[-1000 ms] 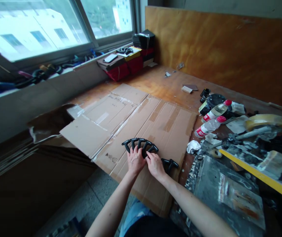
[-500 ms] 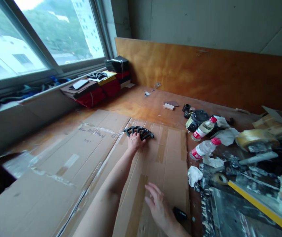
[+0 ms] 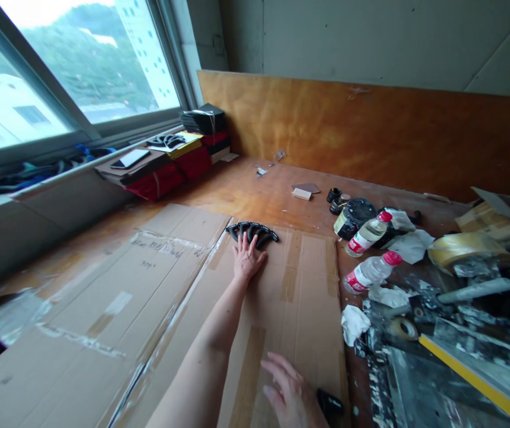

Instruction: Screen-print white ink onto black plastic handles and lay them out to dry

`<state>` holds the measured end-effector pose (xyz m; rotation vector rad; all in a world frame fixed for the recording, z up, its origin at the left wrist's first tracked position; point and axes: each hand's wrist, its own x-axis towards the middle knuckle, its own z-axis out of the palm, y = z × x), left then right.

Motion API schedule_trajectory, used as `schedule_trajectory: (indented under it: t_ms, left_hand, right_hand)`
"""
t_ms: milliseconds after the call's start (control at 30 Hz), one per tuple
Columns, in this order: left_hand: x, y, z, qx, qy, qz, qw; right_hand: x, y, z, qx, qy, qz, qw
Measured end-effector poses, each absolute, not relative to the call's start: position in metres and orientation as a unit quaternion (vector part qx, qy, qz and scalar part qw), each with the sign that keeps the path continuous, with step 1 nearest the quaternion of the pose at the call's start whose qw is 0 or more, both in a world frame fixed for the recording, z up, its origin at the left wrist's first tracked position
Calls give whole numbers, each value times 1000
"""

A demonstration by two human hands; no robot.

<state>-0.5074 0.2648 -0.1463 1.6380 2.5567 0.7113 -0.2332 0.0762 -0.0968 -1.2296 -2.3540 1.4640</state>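
A black, fan-shaped piece with a curved rim and spoke-like arms (image 3: pixel 264 235) lies at the far end of the brown cardboard (image 3: pixel 302 297). My left hand (image 3: pixel 246 258) reaches out to it, fingers spread and flat, the fingertips touching its near side. My right hand (image 3: pixel 289 389) is close to me over the cardboard's lower part. Its fingers are apart and slightly bent, with nothing in them. Just right of that hand is a small black object (image 3: pixel 330 402), its kind unclear.
Two bottles with red caps (image 3: pixel 368 233) stand or lean at the right, beside a black jar (image 3: pixel 356 215). Tape rolls (image 3: pixel 403 329), crumpled tissue (image 3: pixel 355 324) and a yellow-edged strip (image 3: pixel 473 377) clutter that side. Red and black stacks (image 3: pixel 166 172) lie under the window, and a wooden board (image 3: pixel 326 131) stands behind.
My left hand has drawn back slightly, its fingers flatter and more spread on the near side of the black piece. My right hand stays low and open. The view has shifted a little.
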Motion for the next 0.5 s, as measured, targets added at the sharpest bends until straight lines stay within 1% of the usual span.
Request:
schedule_trajectory:
  t_ms: [100, 200, 367, 433, 500]
  left_hand:
    - [-495, 234, -153, 517, 818, 251, 21]
    - [-482, 201, -153, 523, 820, 232, 32]
    - [-459, 135, -157, 506, 833, 221, 37]
    - [-450, 111, -160, 508, 837, 200, 50]
    - [-437, 88, -159, 493, 852, 159, 79]
  right_hand:
    - [-220, 72, -71, -398, -777, 485, 47]
    - [-196, 66, -44, -403, -775, 482, 72]
    - [-121, 57, -8, -415, -767, 453, 186]
    - [-72, 62, -3, -443, -762, 414, 229]
    - [-6, 68, -3, -504, -746, 354, 254]
